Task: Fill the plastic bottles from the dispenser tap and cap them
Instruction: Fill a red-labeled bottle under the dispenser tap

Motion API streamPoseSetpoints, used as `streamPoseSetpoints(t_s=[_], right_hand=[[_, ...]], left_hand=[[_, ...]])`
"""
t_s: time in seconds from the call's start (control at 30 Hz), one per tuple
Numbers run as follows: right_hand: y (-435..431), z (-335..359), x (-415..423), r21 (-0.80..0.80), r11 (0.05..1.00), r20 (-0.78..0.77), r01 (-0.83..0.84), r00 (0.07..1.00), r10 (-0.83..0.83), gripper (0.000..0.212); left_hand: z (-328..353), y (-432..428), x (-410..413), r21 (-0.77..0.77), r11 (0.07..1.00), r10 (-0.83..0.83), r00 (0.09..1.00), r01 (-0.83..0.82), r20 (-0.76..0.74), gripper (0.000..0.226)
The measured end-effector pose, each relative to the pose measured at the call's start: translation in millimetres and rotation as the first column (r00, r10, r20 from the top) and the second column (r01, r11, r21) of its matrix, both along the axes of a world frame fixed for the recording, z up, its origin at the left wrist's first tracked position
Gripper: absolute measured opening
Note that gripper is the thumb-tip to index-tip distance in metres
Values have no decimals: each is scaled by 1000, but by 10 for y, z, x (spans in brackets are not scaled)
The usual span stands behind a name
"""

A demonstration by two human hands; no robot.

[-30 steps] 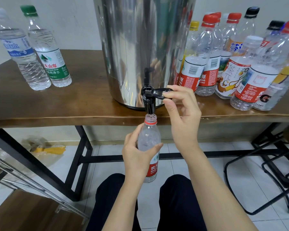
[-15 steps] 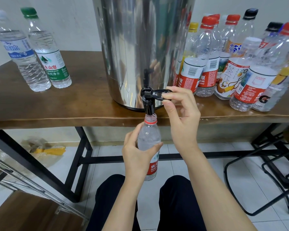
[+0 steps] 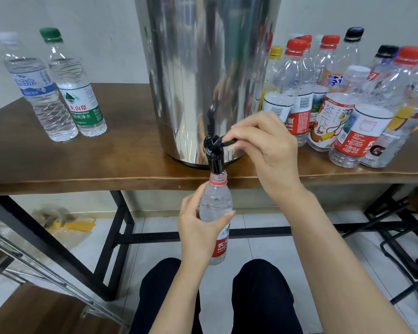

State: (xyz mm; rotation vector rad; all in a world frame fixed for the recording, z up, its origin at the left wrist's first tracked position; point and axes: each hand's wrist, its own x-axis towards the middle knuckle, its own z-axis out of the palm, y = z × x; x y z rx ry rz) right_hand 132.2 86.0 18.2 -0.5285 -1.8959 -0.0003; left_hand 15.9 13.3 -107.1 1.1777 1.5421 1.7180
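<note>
Head view: our left hand (image 3: 198, 227) gripped uncapped bottle (image 3: 216, 203), mouth just under black tap (image 3: 214, 157); our right hand (image 3: 263, 145) pinched lever (image 3: 227, 142) on steel dispenser (image 3: 203, 68).

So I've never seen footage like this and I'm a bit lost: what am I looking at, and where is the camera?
The camera sits on a person's head and looks down at their own hands. The left hand holds an uncapped bottle under the black tap of a steel dispenser, which stands on a wooden table. The right hand pinches the tap lever between its fingers. Two capped bottles stand left of the dispenser, and a crowd of bottles stands to its right.
</note>
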Motion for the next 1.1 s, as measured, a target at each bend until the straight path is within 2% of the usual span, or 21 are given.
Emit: streamPoseSetpoints(t_s=[0.07,0.13,0.27,0.33,0.43,0.5,0.57,0.63,0.67,0.73,0.77,0.83,0.93,1.03,1.1], right_hand=[[25,170,-152,10,1000,93,18,996,-19,20],[78,308,-297,-62,998,172,33,985,-22,22],[126,405,-319,-199,980,196,30,981,9,20],[93,395,-284,-226,974,170,9,985,30,19],[42,391,-171,-333,940,47,-73,995,93,21],[73,365,17,-371,929,-51,-19,999,0,17],[172,260,284,-417,896,-76,150,977,-199,10],[325,67,538,-517,777,81,359,924,-373,12],[401,-56,629,-562,702,200,438,895,-399,15],[484,-288,716,-616,581,386,531,847,-365,29],[494,-373,718,-612,553,453,566,823,-341,38],[486,-472,671,-551,554,554,625,770,-318,50],[503,-499,609,-464,585,617,665,717,-324,45],[523,-477,614,-496,588,597,639,743,-304,36],[470,-399,642,-536,646,512,544,818,-264,34]], left_hand=[[16,-5,3,-9,1000,-4,1000,4,-11,72],[30,-17,8,-10,1000,-12,1000,12,-22,71],[43,-34,1,-14,1000,-13,1000,13,-16,69],[46,-34,-1,-24,1000,-18,1000,17,-10,69],[55,-39,-2,-25,999,-30,999,30,20,68],[48,-44,-9,-27,999,-28,999,29,30,68],[35,-50,-7,-36,999,-27,999,28,35,68],[13,-61,10,-45,998,-30,999,32,37,68],[3,-69,25,-51,998,-32,999,34,33,69],[-17,-90,59,-66,997,-34,999,35,22,70],[-25,-100,77,-73,997,-36,999,37,15,70],[-31,-122,114,-84,995,-52,999,52,1,70],[-6,-155,155,-106,990,-90,996,90,6,70],[66,-204,166,-83,989,-125,992,123,-10,70],[120,-239,154,-68,988,-139,990,138,-5,70]])
